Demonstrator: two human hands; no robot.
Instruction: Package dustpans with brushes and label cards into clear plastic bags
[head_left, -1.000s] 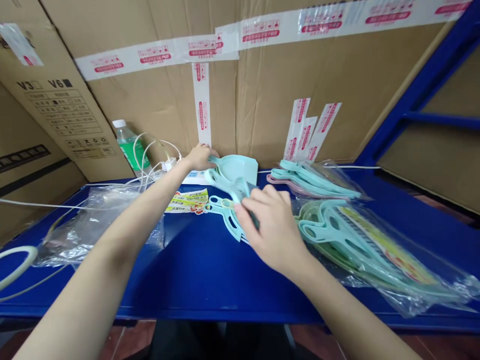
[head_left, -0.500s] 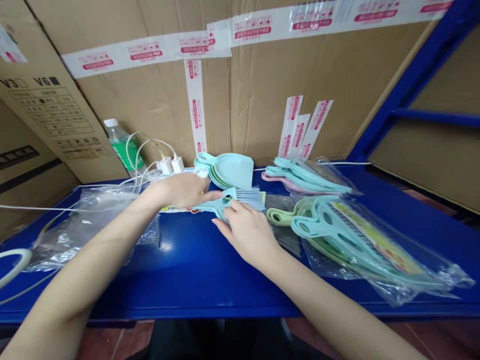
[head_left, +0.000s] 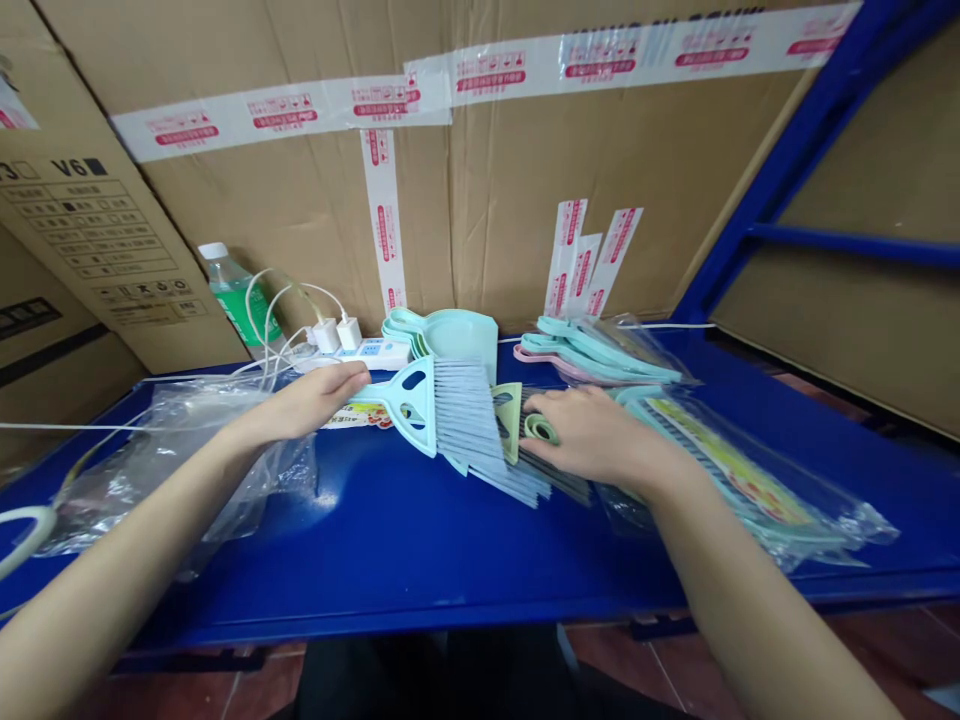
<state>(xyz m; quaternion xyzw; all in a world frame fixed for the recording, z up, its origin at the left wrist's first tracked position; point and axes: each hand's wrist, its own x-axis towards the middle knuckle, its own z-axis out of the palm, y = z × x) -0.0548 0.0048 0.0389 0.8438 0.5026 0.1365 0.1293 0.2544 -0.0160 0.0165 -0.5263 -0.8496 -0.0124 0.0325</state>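
Note:
My left hand (head_left: 324, 392) is closed around the handle of a light-blue hand brush (head_left: 420, 405). The brush's grey-blue bristles (head_left: 480, 420) point right and fan over another blue brush, mostly hidden beneath. A green brush (head_left: 508, 422) with dark bristles lies just right of them. My right hand (head_left: 592, 432) is closed at the handle end of the stacked dustpans, its thumb and fingers on either side of a green looped handle (head_left: 541, 428). The rest of that stack, with a blue dustpan (head_left: 645, 400) on top, runs right under the hand and clear wrapping.
Stacked dustpans (head_left: 461, 335) stand at the back, with bagged blue and pink ones (head_left: 600, 350) to their right. A power strip (head_left: 382, 352), cables, a green-labelled bottle (head_left: 240, 300) and crumpled plastic bags (head_left: 217, 440) lie left. Cardboard (head_left: 487, 200) walls the blue table (head_left: 390, 560).
My right hand has left the blue brush and moved right to the dustpan handles. My left hand has drawn back leftward along the brush handle, and the brush head is now turned broadside.

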